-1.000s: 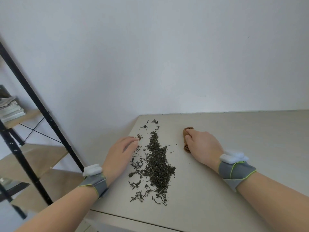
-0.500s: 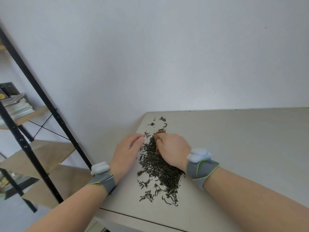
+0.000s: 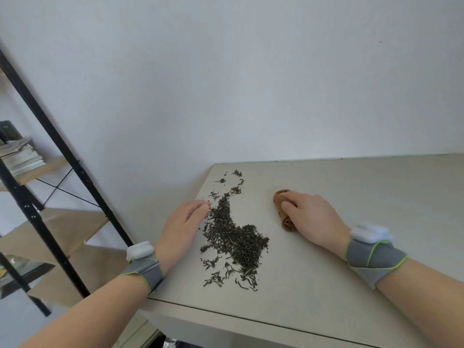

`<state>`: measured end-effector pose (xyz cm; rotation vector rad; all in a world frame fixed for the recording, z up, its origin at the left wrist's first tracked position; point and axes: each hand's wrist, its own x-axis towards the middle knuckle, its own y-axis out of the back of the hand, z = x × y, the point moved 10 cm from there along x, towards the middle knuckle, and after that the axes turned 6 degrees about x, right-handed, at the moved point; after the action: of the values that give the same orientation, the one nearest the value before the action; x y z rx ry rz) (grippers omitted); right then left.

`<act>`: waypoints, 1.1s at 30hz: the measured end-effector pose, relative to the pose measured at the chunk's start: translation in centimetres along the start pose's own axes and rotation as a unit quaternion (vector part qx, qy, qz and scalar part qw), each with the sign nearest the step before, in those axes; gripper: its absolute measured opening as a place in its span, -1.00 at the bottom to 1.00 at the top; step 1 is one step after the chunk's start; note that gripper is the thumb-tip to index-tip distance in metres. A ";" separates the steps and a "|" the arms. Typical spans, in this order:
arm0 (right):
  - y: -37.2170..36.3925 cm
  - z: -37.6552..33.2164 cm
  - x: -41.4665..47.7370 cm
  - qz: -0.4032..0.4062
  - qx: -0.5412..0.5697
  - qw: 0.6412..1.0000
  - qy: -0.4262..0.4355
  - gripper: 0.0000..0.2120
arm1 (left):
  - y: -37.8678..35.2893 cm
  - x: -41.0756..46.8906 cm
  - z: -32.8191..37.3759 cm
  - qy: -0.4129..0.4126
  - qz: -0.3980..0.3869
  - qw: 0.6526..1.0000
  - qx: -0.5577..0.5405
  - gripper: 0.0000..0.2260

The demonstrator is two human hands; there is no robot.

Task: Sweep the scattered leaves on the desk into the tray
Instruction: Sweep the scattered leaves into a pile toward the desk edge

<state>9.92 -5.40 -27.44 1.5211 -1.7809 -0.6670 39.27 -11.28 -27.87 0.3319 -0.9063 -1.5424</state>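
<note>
The leaves [image 3: 233,234] lie on the desk [image 3: 351,267] in 1 long dark drift close to its left edge. They are thin and scattered near the far-left corner, thickest in the middle, and loose again toward the front edge. No tray shows in this view, so where they must end up cannot be told.

The left hand [image 3: 183,227] lies flat on the desk between the drift and the left edge, its fingers straight and together and their tips touching the outermost leaves. It seems placed there as a wall, so that nothing pushed leftward spills off the edge.

The right hand [image 3: 311,219] rests to the right of the drift, apart from it, with its fingers curled down over a brown cloth [image 3: 279,197] that looks rolled. It presses the cloth to the desk, most likely as the sweeper. With the 2 hands on either side, the leaves can be gathered between them.

Beyond the left edge stands a black-framed shelf [image 3: 62,151] with a stack of books [image 3: 20,156].
</note>
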 end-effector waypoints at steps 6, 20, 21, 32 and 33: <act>-3.8 -3.9 0.3 -0.012 -0.073 0.994 0.086 -0.74 | 0.0 0.0 0.1 0.000 -0.002 1.000 0.005 -0.49; -4.8 -5.5 0.8 -0.009 0.151 0.988 0.011 -0.74 | 0.1 -0.9 0.9 -0.018 -0.010 0.999 0.034 -0.52; -3.9 -4.7 0.4 -0.001 0.169 0.986 0.003 -0.76 | 0.1 -1.3 1.0 -0.022 -0.011 0.999 0.036 -0.51; -0.7 -2.3 -6.3 0.012 -0.116 0.993 0.036 -0.75 | 0.4 -3.2 0.4 -0.024 -0.014 1.000 0.004 -0.45; -1.3 -3.3 -6.3 0.011 -0.123 0.991 0.050 -0.73 | 0.4 -3.1 0.3 -0.023 -0.013 1.000 0.005 -0.45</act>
<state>13.75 0.75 -27.45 1.3427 -1.5743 -0.7554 40.00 -8.22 -28.28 0.3180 -0.9495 -1.5762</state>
